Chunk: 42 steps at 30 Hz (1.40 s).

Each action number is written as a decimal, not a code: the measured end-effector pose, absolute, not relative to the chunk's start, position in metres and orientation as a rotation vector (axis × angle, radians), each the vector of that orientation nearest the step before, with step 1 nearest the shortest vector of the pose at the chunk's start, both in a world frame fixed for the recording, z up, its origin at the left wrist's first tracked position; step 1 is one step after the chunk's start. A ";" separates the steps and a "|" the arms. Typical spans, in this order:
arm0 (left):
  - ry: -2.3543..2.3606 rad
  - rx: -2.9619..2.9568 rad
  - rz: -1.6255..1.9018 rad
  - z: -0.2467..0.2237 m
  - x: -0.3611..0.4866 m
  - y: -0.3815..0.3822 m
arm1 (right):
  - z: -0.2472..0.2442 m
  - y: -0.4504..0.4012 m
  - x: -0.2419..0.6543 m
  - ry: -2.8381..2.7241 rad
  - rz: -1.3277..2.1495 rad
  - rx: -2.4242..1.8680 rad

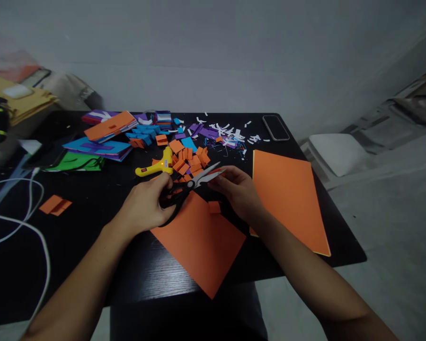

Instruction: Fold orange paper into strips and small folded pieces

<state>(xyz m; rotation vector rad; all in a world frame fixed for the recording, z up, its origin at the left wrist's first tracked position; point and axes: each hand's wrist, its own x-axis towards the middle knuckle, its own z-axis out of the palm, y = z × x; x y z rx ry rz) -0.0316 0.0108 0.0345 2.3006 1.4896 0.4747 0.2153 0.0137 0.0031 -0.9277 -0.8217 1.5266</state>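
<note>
The sheet (199,246) lies before the glue gun (160,166), left of the paper stack (287,196).

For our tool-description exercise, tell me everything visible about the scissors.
The scissors have black, plastic-looking handles and grey, metallic-looking blades joined at a round pivot. The left hand grips the handles over the table. The blades stand open, tips pointing away and rightward, beside the right hand's fingers; whether those touch them is unclear.

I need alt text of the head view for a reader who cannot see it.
A left hand holds open scissors, pointed toward the right hand, above an orange sheet on a black table. Behind them lie a yellow glue gun and paper pieces; an orange paper stack lies at right.
</note>
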 end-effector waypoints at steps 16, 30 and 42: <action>1.567 2.333 0.394 0.032 -0.031 0.011 | 0.002 0.014 0.217 -0.786 1.502 -0.943; 1.571 2.320 0.357 0.031 -0.029 0.012 | 0.001 0.014 0.217 -0.810 1.469 -0.983; 1.546 2.312 0.381 0.031 -0.029 0.012 | 0.003 0.013 0.217 -0.786 1.501 -0.966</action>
